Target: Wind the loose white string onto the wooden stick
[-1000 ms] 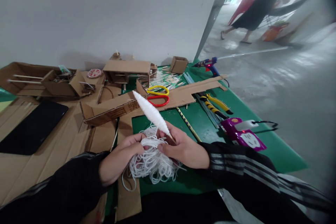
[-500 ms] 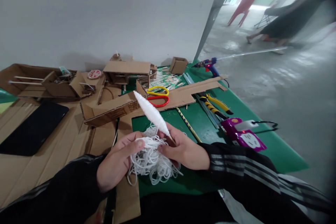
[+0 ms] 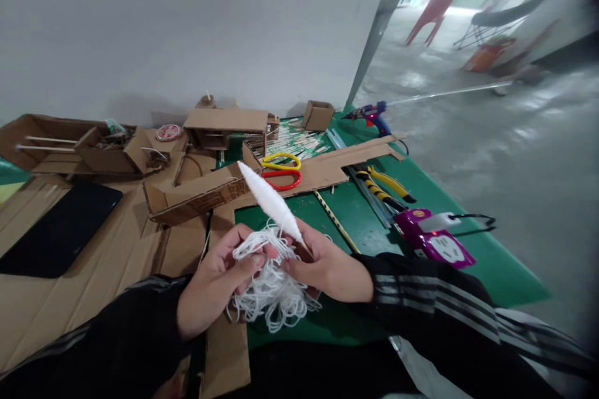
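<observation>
A loose tangle of white string (image 3: pixel 276 299) hangs between my two hands over the green table. My left hand (image 3: pixel 224 274) is closed on the string from the left, with loops lying over its fingers. Between the thumb and fingers of my right hand (image 3: pixel 332 265) is the wooden stick of a spindle (image 3: pixel 271 199) wound thickly with white thread, its pointed tip up and to the left. The right thumb also presses on the edge of the tangle. Some of the fingers on both hands are hidden behind the string.
Red-and-yellow-handled scissors (image 3: pixel 283 177) lie beyond the spindle on cardboard. To the right are pliers (image 3: pixel 384 187), a purple power strip (image 3: pixel 433 240) and a glue gun (image 3: pixel 374 117). Cardboard boxes (image 3: pixel 224 121) and a black tablet (image 3: pixel 60 227) occupy the left and back.
My left hand has shifted slightly right and inward, drawing loops of string up over its fingers. The right hand and spindle stay put. In the background, a dark figure has moved right.
</observation>
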Available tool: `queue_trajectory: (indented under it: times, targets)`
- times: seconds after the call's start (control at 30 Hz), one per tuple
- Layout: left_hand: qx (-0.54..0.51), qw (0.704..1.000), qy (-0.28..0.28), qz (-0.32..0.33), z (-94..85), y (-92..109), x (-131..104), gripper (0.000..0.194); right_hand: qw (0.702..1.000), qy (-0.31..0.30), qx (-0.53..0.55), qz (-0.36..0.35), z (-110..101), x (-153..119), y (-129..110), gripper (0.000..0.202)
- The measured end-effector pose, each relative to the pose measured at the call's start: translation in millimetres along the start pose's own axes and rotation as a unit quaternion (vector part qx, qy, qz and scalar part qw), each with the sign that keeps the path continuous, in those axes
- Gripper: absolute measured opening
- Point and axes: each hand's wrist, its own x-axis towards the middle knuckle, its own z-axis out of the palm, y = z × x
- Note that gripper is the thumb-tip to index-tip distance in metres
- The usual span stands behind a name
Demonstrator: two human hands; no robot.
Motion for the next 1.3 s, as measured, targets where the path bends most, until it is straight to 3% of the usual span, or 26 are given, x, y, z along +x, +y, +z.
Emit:
queue_trajectory:
  times: [0.3,0.47,0.63,0.77,0.9,1.13,1.3]
  targets:
    - [0.099,0.993,0.047,0.044,9.4,5.5,1.5,0.020,0.997,-0.033,0.060,-0.020,0.9,-2.7,2.7,0.037]
    - [0.091,0.994,0.060,-0.008,9.7,2.3,3.4,0.021,0.998,-0.027,0.059,-0.020,-0.5,-1.0,1.9,0.037]
    - [0.117,0.992,0.038,-0.024,8.7,1.2,4.6,0.021,0.998,-0.034,0.055,-0.019,1.1,-1.6,0.6,0.042]
    - [0.136,0.989,0.031,-0.045,6.6,-2.0,3.1,0.030,0.998,-0.007,0.061,-0.020,0.9,-1.7,-1.2,0.037]
    - [0.130,0.989,0.034,-0.063,7.1,-1.8,1.6,0.041,0.995,-0.024,0.101,-0.013,-0.9,-0.9,-2.5,0.034]
    - [0.049,0.999,0.013,-0.005,6.9,2.3,-0.6,0.038,0.995,-0.027,0.088,-0.026,-0.4,-1.7,1.2,0.031]
    - [0.124,0.991,0.043,0.003,9.4,2.8,2.5,0.032,0.998,-0.002,0.053,-0.013,1.9,-1.6,2.5,0.039]
